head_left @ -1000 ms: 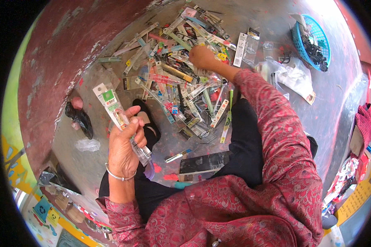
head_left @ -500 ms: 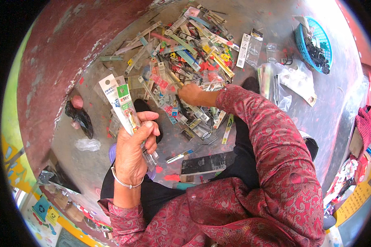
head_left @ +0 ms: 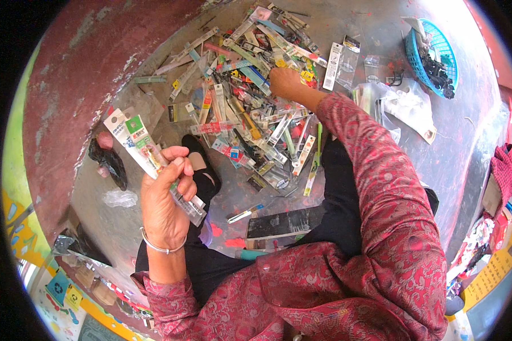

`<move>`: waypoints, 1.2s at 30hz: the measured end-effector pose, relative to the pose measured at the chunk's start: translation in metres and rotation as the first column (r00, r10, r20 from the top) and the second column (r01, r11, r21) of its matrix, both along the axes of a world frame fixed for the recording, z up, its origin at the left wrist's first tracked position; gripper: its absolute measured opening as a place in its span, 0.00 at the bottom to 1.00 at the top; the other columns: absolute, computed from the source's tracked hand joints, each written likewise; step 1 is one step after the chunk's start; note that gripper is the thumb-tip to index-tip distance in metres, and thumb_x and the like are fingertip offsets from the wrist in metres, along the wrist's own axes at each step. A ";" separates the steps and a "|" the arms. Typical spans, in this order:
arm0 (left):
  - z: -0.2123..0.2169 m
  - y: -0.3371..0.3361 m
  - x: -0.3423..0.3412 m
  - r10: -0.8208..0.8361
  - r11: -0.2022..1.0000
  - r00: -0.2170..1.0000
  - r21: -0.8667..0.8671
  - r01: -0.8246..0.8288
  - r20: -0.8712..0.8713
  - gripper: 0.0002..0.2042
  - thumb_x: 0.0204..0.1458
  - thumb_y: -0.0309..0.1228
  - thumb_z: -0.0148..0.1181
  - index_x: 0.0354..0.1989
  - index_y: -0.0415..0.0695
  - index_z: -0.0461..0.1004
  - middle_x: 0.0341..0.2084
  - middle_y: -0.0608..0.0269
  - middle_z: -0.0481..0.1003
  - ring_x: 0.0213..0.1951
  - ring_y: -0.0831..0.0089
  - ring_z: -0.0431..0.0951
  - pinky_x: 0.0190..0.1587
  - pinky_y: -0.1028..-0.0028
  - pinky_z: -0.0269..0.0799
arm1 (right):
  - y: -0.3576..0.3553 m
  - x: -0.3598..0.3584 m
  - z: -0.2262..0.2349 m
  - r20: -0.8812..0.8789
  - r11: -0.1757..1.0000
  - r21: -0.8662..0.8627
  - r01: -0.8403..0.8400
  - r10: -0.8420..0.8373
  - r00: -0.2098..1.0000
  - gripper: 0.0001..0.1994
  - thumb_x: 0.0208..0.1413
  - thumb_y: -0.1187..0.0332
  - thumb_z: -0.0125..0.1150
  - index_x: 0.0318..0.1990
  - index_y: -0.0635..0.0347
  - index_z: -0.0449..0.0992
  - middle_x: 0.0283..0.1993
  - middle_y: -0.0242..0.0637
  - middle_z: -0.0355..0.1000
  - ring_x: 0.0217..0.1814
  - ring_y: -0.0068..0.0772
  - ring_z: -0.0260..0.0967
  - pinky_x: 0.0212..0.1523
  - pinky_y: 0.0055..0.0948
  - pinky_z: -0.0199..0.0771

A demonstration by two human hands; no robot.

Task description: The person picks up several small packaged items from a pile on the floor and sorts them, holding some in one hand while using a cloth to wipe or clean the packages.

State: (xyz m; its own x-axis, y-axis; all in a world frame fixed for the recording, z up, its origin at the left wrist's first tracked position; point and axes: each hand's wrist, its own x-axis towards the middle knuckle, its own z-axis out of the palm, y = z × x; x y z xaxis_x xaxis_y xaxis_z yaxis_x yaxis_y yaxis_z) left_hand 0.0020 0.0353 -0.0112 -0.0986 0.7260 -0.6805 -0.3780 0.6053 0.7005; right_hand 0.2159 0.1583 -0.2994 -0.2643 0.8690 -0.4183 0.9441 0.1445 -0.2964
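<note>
My left hand point(head_left: 166, 199) is closed round a small bunch of flat, clear plastic sleeves. The front one is a white and green printed packet point(head_left: 132, 136), tilted up to the left. Farther off, my right hand point(head_left: 289, 83) reaches into the upper right of a loose pile of long, narrow packets point(head_left: 216, 105) on the floor. Its fingers are curled down among them, and the fingertips are hidden, so what they grip cannot be seen. A yellowish stick-like packet point(head_left: 246, 119) lies in the middle of the pile, nearer to me.
A blue plastic basket point(head_left: 453, 59) with black pieces stands far right. White plastic bags point(head_left: 413, 108) lie below it. A black slab point(head_left: 284, 221) and a slim pen-like item point(head_left: 246, 213) rest between my legs. To the left lies a black plastic bag point(head_left: 116, 165).
My right hand has moved away from me and to the right, from the pile's middle to its upper right. My left hand, still holding the packets, has shifted left and slightly nearer.
</note>
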 end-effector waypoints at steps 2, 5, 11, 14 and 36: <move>-0.001 -0.001 0.001 0.003 1.000 1.000 -0.013 -0.003 0.014 0.08 0.49 0.24 0.51 0.38 0.37 0.68 0.22 0.64 0.67 0.16 0.84 0.59 0.18 0.85 0.54 | -0.003 -0.008 -0.006 0.048 0.991 -0.018 -0.130 0.131 0.990 0.09 0.43 0.68 0.54 0.30 0.59 0.77 0.34 0.44 0.74 0.37 0.42 0.73 0.33 0.38 0.73; 0.000 0.002 0.005 -0.029 1.000 1.000 -0.012 0.029 0.004 0.09 0.49 0.24 0.52 0.39 0.37 0.67 0.22 0.65 0.66 0.17 0.84 0.58 0.17 0.85 0.53 | -0.021 -0.031 -0.023 0.067 0.918 -0.073 -0.391 0.395 0.916 0.09 0.45 0.68 0.53 0.32 0.57 0.78 0.35 0.40 0.74 0.38 0.41 0.73 0.34 0.39 0.73; -0.001 0.001 0.003 -0.035 0.999 0.999 -0.014 0.035 0.021 0.08 0.49 0.25 0.51 0.38 0.37 0.67 0.22 0.65 0.66 0.17 0.84 0.59 0.17 0.85 0.53 | -0.070 -0.063 0.003 -0.084 0.790 -0.214 -0.575 0.571 0.816 0.10 0.45 0.67 0.54 0.32 0.60 0.77 0.36 0.41 0.74 0.38 0.42 0.73 0.35 0.40 0.73; -0.001 0.003 0.005 -0.037 0.999 0.999 -0.012 0.037 0.013 0.08 0.49 0.24 0.51 0.38 0.37 0.68 0.22 0.64 0.67 0.16 0.84 0.59 0.17 0.85 0.53 | -0.082 -0.062 -0.011 -0.121 0.789 -0.235 -0.568 0.556 0.823 0.11 0.43 0.67 0.54 0.33 0.64 0.76 0.36 0.45 0.74 0.38 0.44 0.73 0.35 0.40 0.73; -0.001 -0.001 0.008 -0.052 0.998 0.999 -0.035 0.052 0.001 0.08 0.49 0.25 0.51 0.38 0.38 0.66 0.22 0.66 0.64 0.17 0.85 0.57 0.17 0.86 0.53 | -0.074 -0.043 0.014 0.068 0.649 -0.100 -0.754 0.761 0.646 0.08 0.43 0.67 0.56 0.32 0.54 0.78 0.36 0.37 0.75 0.38 0.36 0.73 0.36 0.36 0.72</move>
State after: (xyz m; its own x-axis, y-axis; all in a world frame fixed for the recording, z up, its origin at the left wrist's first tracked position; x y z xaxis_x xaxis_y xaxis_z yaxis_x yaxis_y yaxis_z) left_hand 0.0101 0.0340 -0.0124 -0.0614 0.7057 -0.7059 -0.3455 0.6485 0.6783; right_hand 0.1725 0.0847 -0.2855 -0.7755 0.3574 -0.5205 0.5364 0.8078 -0.2446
